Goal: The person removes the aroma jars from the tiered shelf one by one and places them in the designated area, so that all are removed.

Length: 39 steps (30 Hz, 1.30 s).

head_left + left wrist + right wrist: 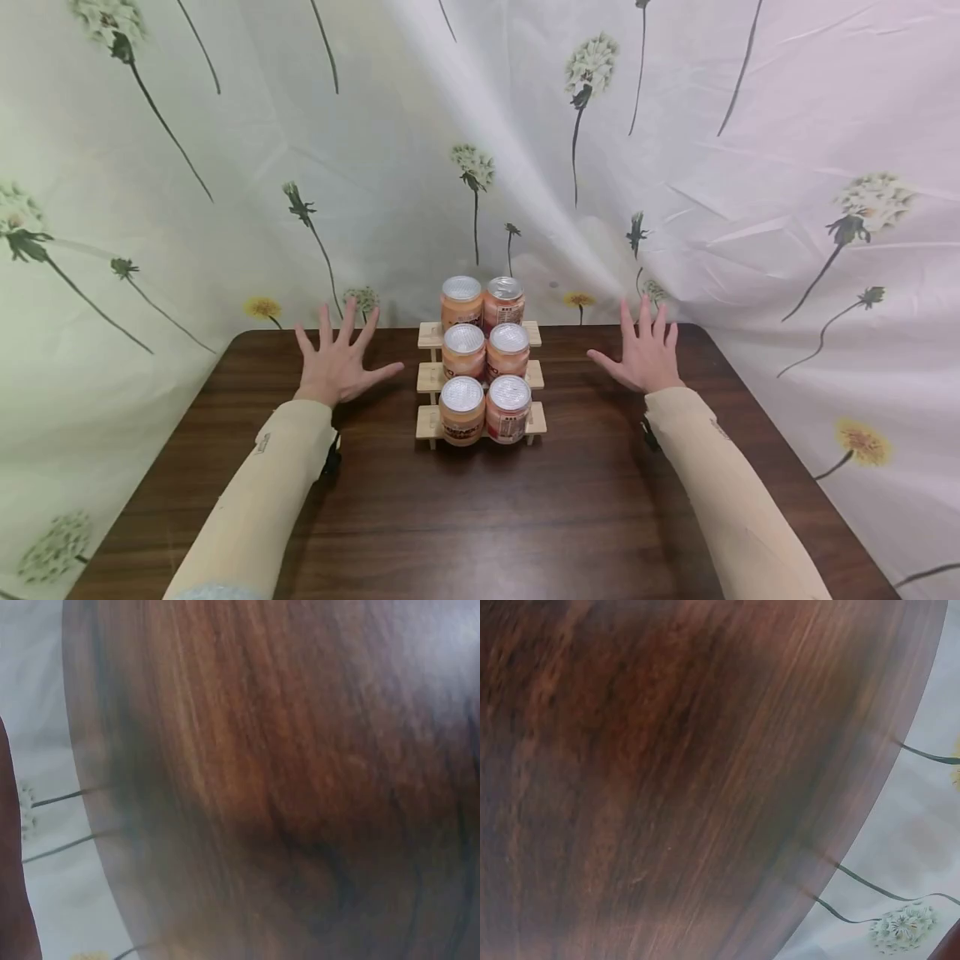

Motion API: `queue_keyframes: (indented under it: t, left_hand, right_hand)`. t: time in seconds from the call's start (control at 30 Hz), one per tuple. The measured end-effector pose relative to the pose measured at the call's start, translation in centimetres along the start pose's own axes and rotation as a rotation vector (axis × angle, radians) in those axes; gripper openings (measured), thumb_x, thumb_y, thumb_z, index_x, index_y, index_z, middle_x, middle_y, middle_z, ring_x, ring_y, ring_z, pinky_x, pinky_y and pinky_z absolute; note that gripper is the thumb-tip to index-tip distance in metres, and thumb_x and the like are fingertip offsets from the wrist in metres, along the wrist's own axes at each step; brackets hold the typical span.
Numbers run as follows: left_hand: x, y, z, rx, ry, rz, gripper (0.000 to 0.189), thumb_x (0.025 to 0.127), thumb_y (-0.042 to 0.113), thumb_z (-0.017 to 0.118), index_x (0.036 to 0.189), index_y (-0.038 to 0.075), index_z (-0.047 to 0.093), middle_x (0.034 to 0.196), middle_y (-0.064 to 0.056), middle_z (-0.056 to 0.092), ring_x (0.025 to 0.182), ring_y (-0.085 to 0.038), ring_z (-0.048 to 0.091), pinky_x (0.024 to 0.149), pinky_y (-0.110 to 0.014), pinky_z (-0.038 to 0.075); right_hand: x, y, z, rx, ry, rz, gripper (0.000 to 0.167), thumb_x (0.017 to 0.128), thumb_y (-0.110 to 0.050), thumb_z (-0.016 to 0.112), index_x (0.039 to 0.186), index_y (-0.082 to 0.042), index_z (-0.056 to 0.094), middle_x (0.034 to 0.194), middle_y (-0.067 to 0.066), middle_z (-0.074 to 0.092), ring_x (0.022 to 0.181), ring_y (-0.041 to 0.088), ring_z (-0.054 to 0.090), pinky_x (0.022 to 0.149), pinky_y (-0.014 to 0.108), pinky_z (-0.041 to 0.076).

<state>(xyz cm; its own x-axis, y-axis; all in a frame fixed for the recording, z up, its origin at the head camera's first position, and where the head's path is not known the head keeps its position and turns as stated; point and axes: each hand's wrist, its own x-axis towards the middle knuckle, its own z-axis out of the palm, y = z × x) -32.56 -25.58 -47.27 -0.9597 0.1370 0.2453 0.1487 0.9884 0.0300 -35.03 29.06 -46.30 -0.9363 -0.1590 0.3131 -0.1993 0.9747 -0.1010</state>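
In the head view my left hand [339, 358] is spread with straight fingers over the back left of the table, left of a tiered wooden rack [429, 377]. My right hand [643, 354] is spread the same way at the back right, apart from the rack. Neither one holds anything. Several cans with silver lids stand upright in two columns on the rack's three steps. Among them are a front left orange can [462, 423], a front right pinkish can [507, 422] and a back right can [504, 313]. The wrist views show mostly wood grain.
The dark brown wooden table [480, 525] has rounded back corners. Behind it and along both sides hangs a pale cloth [375, 167] printed with dandelions, close to the table's edge. A dark band sits at each wrist.
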Motion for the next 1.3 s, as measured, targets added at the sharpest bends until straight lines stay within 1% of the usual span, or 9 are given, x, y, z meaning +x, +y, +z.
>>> queue_keyframes:
  t: [0.1, 0.2, 0.3, 0.4, 0.53, 0.67, 0.87, 1.07, 1.3]
  left_hand:
    - [-0.1, 0.0, 0.2, -0.035, 0.011, -0.002, 0.112, 0.084, 0.096, 0.04, 0.17, 0.03, 0.012, 0.177, -0.011, -0.005, 0.156, -0.056, -0.007, 0.109, -0.087, -0.005]
    - [-0.4, 0.3, 0.2, -0.122, 0.006, -0.011, 0.108, 0.087, 0.092, 0.043, 0.17, 0.031, 0.009, 0.177, -0.011, -0.009, 0.156, -0.055, -0.011, 0.109, -0.086, -0.003]
    - [-0.8, 0.9, 0.2, -0.261, -0.01, -0.015, 0.104, 0.091, 0.086, 0.046, 0.17, 0.031, 0.005, 0.176, -0.012, -0.01, 0.156, -0.053, -0.016, 0.112, -0.084, 0.001]
    - [-1.2, 1.8, 0.1, -0.443, -0.018, -0.007, 0.096, 0.098, 0.076, 0.049, 0.17, 0.029, 0.008, 0.176, -0.016, -0.004, 0.156, -0.053, -0.012, 0.115, -0.081, 0.007]
    - [-1.6, 3.2, -0.1, -0.708, -0.014, 0.02, 0.078, 0.106, 0.059, 0.051, 0.168, 0.02, 0.025, 0.174, -0.017, 0.018, 0.159, -0.045, 0.012, 0.121, -0.07, 0.018]
    - [-2.3, 5.0, -0.3, -0.916, -0.051, 0.025, 0.059, 0.109, 0.047, 0.054, 0.159, 0.017, 0.044, 0.163, -0.016, 0.043, 0.149, -0.04, 0.04, 0.118, -0.062, 0.033]
    - [-3.2, 7.1, 0.3, -1.2, -0.127, -0.016, 0.055, 0.107, 0.03, 0.063, 0.155, 0.007, 0.047, 0.156, -0.024, 0.046, 0.13, -0.043, 0.059, 0.1, -0.055, 0.054]
    - [-3.8, 8.3, 0.8, -1.351, -0.131, -0.04, 0.052, 0.103, 0.016, 0.07, 0.149, 0.005, 0.05, 0.154, -0.025, 0.044, 0.122, -0.04, 0.065, 0.089, -0.045, 0.059]
    - [-4.3, 9.3, 1.2, -1.415, -0.106, -0.071, 0.041, 0.1, 0.013, 0.073, 0.137, 0.003, 0.057, 0.14, -0.022, 0.053, 0.104, -0.018, 0.067, 0.076, -0.031, 0.058]
  right_hand:
    - [0.1, 0.1, 0.0, 0.007, -0.003, -0.011, 0.115, 0.09, -0.079, 0.059, 0.17, -0.011, 0.01, 0.171, 0.032, 0.004, 0.154, 0.06, 0.0, 0.116, 0.078, 0.012]
    - [0.1, 0.1, -0.1, 0.035, -0.016, -0.032, 0.112, 0.093, -0.076, 0.058, 0.17, -0.011, 0.009, 0.17, 0.034, 0.007, 0.154, 0.06, 0.004, 0.117, 0.075, 0.017]
    - [0.1, -0.3, -0.2, 0.104, -0.013, -0.068, 0.108, 0.095, -0.072, 0.06, 0.169, -0.01, 0.013, 0.169, 0.033, 0.014, 0.153, 0.059, 0.014, 0.119, 0.072, 0.02]
    - [0.3, -1.1, -0.3, 0.202, 0.001, -0.104, 0.104, 0.096, -0.069, 0.061, 0.168, -0.009, 0.018, 0.168, 0.032, 0.021, 0.153, 0.055, 0.022, 0.119, 0.07, 0.024]
    - [0.7, -3.4, -1.4, 0.354, -0.028, -0.138, 0.096, 0.098, -0.064, 0.062, 0.168, -0.01, 0.022, 0.169, 0.024, 0.025, 0.154, 0.045, 0.026, 0.118, 0.067, 0.028]
    - [1.3, -6.1, -3.1, 0.489, -0.073, -0.178, 0.089, 0.101, -0.06, 0.06, 0.167, -0.013, 0.025, 0.168, 0.017, 0.031, 0.155, 0.038, 0.029, 0.12, 0.062, 0.029]
    - [2.2, -9.9, -5.6, 0.605, -0.075, -0.234, 0.083, 0.102, -0.06, 0.057, 0.167, -0.017, 0.027, 0.169, 0.011, 0.033, 0.155, 0.033, 0.032, 0.122, 0.058, 0.029]
    - [3.2, -13.2, -7.7, 0.721, -0.093, -0.295, 0.08, 0.102, -0.055, 0.06, 0.167, -0.022, 0.026, 0.171, 0.008, 0.031, 0.154, 0.035, 0.033, 0.122, 0.058, 0.03]
    - [4.3, -15.2, -8.1, 0.8, -0.17, -0.282, 0.08, 0.1, -0.048, 0.068, 0.166, -0.024, 0.029, 0.166, 0.011, 0.038, 0.148, 0.037, 0.042, 0.117, 0.058, 0.038]
